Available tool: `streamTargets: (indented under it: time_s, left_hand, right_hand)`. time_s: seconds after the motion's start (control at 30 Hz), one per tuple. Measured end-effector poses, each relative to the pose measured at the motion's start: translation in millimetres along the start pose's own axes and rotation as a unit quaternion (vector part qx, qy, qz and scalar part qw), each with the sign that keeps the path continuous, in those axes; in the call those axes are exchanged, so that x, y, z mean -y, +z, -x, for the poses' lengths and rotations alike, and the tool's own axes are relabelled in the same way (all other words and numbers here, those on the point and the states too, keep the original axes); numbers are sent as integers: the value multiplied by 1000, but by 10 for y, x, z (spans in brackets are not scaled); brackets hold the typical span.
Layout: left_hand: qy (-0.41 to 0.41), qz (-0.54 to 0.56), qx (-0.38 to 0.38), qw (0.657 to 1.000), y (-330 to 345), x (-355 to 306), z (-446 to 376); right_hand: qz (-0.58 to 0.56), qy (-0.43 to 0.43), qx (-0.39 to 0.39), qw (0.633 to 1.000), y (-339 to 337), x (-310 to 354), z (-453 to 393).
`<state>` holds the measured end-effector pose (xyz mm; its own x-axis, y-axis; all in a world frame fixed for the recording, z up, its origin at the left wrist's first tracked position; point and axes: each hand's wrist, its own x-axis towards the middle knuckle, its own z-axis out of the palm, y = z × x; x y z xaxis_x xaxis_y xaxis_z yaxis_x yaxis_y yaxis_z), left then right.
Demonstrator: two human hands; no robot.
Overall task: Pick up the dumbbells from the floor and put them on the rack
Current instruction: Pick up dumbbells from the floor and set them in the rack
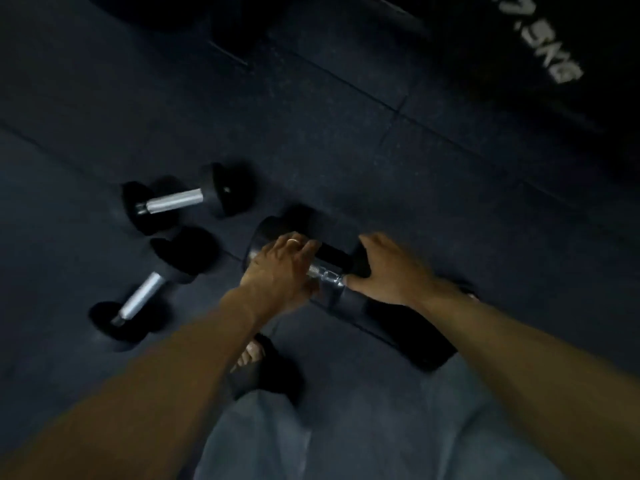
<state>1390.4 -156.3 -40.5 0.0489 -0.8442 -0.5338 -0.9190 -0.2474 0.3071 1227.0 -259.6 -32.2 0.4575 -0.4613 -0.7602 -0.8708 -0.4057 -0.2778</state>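
1. The large dumbbell (pixel 332 268) lies on the floor at centre. The left hand (pixel 280 268) curls round its steel handle; the right hand (pixel 391 271) presses the head at 3 o'clock, fingers spread.
2. Judgement: both palms should take the handle squarely before lifting; it looks heavy.
3. Two smaller dumbbells (pixel 183 197) (pixel 145 292) lie at 9 o'clock on dark rubber floor tiles (pixel 346 133); the room is dim, and a "7.5KG" weight (pixel 540 39) sits at 1 o'clock.
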Motion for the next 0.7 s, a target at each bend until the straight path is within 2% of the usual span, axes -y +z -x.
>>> streamTargets:
  time_s: [0.1, 0.17, 0.37, 0.5, 0.6, 0.7]
  left_hand:
    - [57, 10, 13, 998, 277, 187, -232]
    - [79, 18, 30, 996, 453, 290, -388]
    - [101, 8, 87, 991, 909, 391, -804]
    - [59, 49, 174, 982, 1118, 416, -978]
    - [65, -6, 176, 982, 1182, 451, -1034]
    - [73, -5, 185, 980, 1157, 431, -1062]
  right_hand:
    - [-31, 88, -52, 994, 326, -23, -102]
    - [-92, 147, -82, 981, 548, -11, -175]
    - [-303, 265, -123, 907, 1153, 70, -490]
    - [-343, 288, -176, 877, 1322, 72, -555]
    - [-352, 293, -194, 867, 1350, 55, -577]
    - [-369, 296, -193, 860, 1346, 47, -565]
